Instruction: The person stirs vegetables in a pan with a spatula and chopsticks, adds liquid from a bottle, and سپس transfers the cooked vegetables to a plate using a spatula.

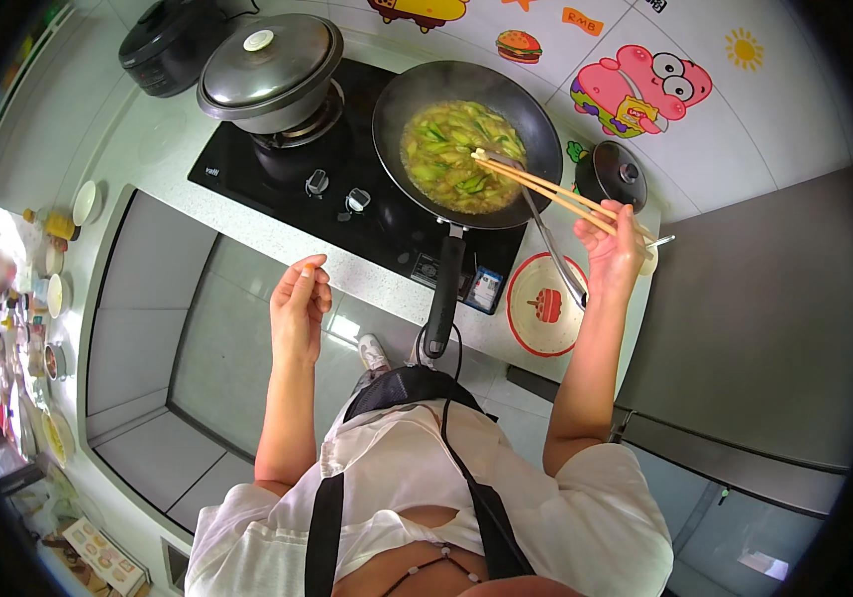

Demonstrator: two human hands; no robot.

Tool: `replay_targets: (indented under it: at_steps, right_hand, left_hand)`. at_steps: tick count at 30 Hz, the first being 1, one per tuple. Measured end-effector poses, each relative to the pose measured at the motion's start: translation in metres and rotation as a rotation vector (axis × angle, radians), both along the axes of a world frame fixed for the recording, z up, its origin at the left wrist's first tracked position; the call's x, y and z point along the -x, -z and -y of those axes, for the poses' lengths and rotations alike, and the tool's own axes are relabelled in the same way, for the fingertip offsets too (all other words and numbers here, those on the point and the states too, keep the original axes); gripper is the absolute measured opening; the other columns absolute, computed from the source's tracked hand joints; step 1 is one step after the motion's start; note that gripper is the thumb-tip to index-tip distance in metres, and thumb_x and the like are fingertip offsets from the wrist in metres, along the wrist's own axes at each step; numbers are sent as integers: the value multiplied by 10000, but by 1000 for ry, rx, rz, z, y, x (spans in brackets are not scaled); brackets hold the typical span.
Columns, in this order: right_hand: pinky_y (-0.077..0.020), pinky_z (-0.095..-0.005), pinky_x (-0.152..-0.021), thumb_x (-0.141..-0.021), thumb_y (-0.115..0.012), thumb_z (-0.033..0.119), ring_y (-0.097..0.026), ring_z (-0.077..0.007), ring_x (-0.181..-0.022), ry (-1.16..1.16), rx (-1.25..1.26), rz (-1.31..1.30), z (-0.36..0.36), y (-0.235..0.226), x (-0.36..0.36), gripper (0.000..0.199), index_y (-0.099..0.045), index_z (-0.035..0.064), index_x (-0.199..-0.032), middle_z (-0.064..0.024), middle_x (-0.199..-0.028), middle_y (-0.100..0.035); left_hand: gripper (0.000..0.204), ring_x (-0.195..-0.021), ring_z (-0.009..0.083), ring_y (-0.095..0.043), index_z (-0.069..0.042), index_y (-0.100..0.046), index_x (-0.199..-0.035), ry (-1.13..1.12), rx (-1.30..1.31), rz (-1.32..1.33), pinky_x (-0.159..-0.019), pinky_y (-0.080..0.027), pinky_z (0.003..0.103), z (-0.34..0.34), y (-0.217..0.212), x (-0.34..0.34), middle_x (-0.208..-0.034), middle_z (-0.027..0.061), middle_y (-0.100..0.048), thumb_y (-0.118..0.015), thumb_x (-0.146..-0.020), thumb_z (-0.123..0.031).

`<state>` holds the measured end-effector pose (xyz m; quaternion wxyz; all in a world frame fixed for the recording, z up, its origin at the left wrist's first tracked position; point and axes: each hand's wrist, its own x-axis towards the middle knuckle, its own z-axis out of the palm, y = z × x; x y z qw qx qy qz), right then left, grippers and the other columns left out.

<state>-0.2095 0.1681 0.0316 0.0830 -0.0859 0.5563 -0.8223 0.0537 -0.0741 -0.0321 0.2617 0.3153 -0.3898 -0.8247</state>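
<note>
My right hand [614, 249] holds a pair of long wooden chopsticks [546, 186] over the wok. At their tips is a small pale piece of food [480, 155]. Below lies a dark wok [531, 119] on the stove, holding green vegetable pieces in yellowish broth [456, 159], with faint steam. A metal spatula [543, 227] leans across the wok's right rim, its handle end near my right wrist. My left hand [301, 303] hovers in front of the counter edge, fingers loosely curled in with nothing visible in them. The wok's black handle [444, 289] points toward me.
A lidded pot [272, 75] stands on the left burner of the black glass stove [237, 169]. Beside the wok handle is a red-rimmed bowl [546, 328]; a black lidded pot [614, 174] stands behind. A rice cooker [163, 50] occupies the far left corner. Small bowls line the left counter.
</note>
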Motion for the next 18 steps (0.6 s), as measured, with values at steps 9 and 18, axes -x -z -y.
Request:
replay_targets:
  at_steps: [9, 18]
  right_hand:
    - [-450, -236, -491, -938, -380, 311, -520, -150, -554, -136, 408, 72, -6, -41, -52, 305, -542, 53, -921, -49, -802, -560]
    - [-318, -214, -345, -961, -262, 330, -433, -81, -412, -578, 708, -38, 2, -69, -101, 311, -423, 103, -822, -39, -758, -417]
  left_hand:
    - [200, -578, 55, -444, -19, -571, -991, 23, -11, -2, -512, -338, 183, 11, 0, -4, -752, -11, -531, -496, -899, -181]
    - [192, -576, 50, -455, -27, -571, -992, 79, -67, -20, -510, -352, 173, 15, 14, -6, -751, -17, -538, -496, -897, -177]
